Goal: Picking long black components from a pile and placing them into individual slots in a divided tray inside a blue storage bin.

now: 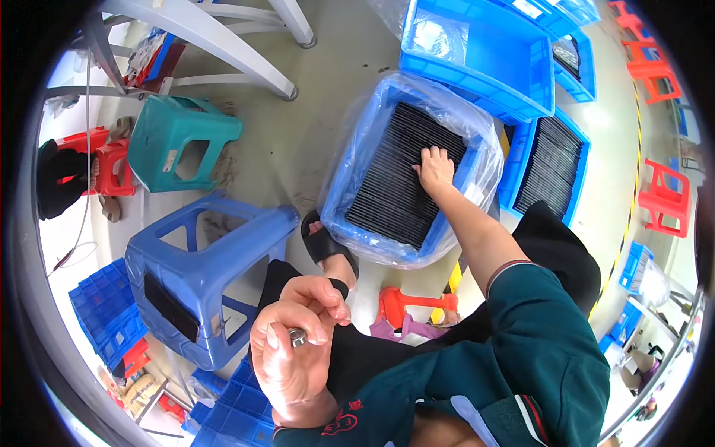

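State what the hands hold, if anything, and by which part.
The left hand holds a small metal piece, seemingly by its sides, between thumb and fingers. The right hand touches black strips; any grip cannot be told.

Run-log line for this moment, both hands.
left hand: holding small metal part | right hand: palm-down on black strips | strips: in rows inside blue crate | left side: blue stool
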Tool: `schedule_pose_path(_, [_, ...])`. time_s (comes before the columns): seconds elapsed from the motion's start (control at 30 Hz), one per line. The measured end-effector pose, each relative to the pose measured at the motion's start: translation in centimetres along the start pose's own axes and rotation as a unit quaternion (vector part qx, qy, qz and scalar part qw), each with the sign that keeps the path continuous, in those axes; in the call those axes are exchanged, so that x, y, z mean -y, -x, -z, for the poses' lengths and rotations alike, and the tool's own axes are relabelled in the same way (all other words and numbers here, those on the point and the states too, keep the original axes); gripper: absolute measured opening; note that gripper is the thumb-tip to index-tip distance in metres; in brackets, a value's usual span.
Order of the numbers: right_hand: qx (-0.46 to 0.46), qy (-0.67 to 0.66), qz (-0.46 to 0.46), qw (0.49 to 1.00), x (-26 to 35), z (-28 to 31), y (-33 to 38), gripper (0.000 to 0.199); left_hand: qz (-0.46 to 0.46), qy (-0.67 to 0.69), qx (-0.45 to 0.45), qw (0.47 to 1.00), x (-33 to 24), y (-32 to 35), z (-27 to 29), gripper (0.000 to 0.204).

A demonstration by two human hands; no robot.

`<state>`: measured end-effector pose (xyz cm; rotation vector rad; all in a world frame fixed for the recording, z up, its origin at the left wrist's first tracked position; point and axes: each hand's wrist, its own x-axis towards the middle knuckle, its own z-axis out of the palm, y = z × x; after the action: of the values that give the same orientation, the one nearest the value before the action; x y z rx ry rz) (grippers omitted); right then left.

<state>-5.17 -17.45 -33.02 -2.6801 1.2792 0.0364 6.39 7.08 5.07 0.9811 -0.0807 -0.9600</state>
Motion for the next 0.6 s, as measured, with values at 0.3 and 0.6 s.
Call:
schedule_pose_path(0.3, [0.052, 0.047, 0.033, 0.997, -1.5, 0.5, -0.2, 0.017, -0.008, 0.003, 0.022, 1.0, 0.3, 0.6, -0.4, 0.046])
schedule_pose_path(0.6, [0.268, 0.068, 0.168, 0.946, -3.9, 14.6, -6.4, 0.021, 0.021, -0.025, 0.116, 0.993, 1.4, -0.4, -2.4, 0.04])
